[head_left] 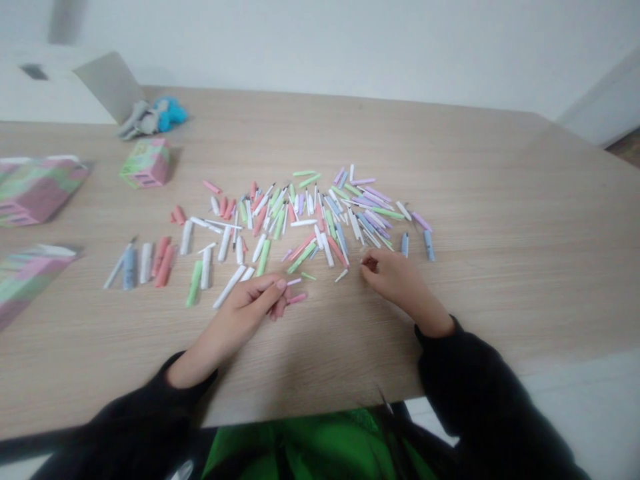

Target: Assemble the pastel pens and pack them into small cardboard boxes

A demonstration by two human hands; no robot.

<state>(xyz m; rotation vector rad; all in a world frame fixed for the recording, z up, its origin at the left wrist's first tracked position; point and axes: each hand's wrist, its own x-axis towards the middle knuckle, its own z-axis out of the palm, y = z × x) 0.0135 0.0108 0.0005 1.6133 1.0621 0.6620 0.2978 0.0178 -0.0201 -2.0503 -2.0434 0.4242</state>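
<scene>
A scatter of small pastel pen parts [310, 217], pink, green, white, blue and purple, lies across the middle of the wooden table [320, 347]. My left hand [253, 303] rests on the table below the pile, fingers curled together round a pink piece [296, 299] that sticks out to the right. My right hand [395, 277] sits at the pile's lower right edge, fingers pinched on something small I cannot make out. A row of assembled pens [150, 263] lies to the left.
A small pink and green box [147, 162] stands at the back left. Two larger patterned boxes [35, 190] lie along the left edge. A grey and blue cloth bundle [153, 117] and a cardboard flap [110, 83] sit at the far left.
</scene>
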